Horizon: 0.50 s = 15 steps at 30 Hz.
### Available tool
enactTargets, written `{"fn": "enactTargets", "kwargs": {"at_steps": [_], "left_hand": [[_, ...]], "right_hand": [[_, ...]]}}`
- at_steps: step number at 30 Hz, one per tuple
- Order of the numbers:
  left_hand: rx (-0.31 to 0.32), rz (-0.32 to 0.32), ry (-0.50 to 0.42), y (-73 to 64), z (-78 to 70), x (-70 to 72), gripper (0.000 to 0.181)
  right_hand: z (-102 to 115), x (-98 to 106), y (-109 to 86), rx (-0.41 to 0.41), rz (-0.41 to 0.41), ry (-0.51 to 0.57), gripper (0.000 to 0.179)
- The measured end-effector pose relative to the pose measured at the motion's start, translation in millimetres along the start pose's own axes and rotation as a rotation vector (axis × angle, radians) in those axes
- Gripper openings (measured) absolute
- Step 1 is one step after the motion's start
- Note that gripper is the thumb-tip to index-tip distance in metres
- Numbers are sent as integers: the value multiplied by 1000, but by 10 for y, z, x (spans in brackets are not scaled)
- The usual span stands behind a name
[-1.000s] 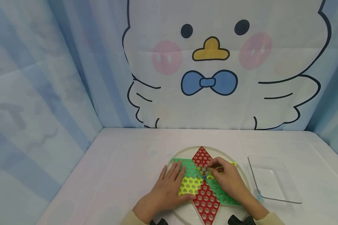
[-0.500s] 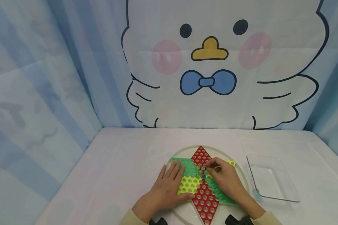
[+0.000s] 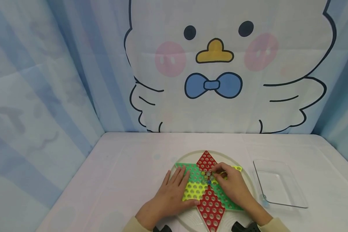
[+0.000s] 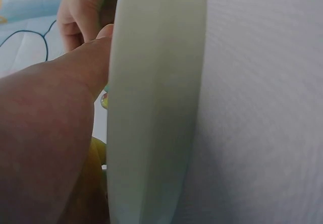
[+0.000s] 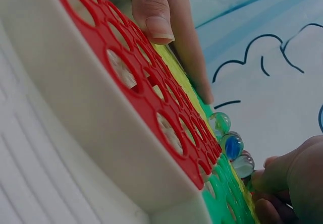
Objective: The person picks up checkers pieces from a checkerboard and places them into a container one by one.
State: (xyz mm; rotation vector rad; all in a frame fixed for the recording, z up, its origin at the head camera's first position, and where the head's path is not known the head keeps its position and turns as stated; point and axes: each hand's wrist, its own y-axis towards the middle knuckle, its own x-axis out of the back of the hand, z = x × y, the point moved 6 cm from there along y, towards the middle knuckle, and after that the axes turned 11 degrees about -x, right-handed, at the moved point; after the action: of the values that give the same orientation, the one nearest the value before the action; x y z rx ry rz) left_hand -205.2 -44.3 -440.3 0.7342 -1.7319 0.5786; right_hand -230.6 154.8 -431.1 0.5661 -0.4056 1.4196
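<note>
A round Chinese checkers board, with a red, green and yellow star, lies on the table. My left hand rests flat across its left side, fingers spread and straight. Near the star's centre sit several glass marbles, among them a blue-cored marble, a green-streaked marble and a clear marble. Beside them my right hand curls thumb and index finger together, pinching what seems to be a marble, mostly hidden by the fingers. The left wrist view is largely filled by the board's pale rim and my left thumb.
Right of the board stands a clear plastic box, with something bluish at its near left corner. A white cloth covers the table. Behind it hangs a curtain with a cartoon bird.
The head view has shifted very slightly. Both hands stay in nearly the same places on the board, and the visible marbles keep their arrangement.
</note>
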Motion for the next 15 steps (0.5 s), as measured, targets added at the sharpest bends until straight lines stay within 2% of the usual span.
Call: {"fn": "enactTargets", "kwargs": {"at_steps": [15], "left_hand": [[1, -2, 2, -1, 21, -19, 95]], "right_hand": [[47, 40, 15, -34, 18, 29, 13]]}}
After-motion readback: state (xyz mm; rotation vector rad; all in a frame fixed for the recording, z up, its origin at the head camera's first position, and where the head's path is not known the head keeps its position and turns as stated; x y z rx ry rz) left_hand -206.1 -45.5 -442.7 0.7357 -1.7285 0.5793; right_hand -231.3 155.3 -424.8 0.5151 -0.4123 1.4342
